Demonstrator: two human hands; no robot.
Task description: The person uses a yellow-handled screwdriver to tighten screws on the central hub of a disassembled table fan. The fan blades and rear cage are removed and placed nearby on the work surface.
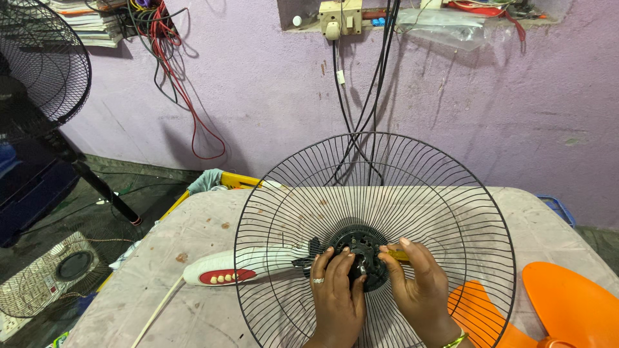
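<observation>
1. The black wire fan guard (374, 193) stands tilted at the centre of the frame, on the pale tabletop (193, 232).
2. The left hand (336, 293) has its fingers (332, 261) curled onto the black hub (361, 254) of the guard.
3. The right hand (419, 287) presses fingers together against the hub, pinching a small yellow piece (398, 256).
4. The white fan body (242, 265) lies behind the guard, to the left.
5. Orange fan blades (567, 303) lie at the lower right.

light: even, soft | shadows: faint on wall (271, 96) | focus: sharp | edges: bowed
</observation>
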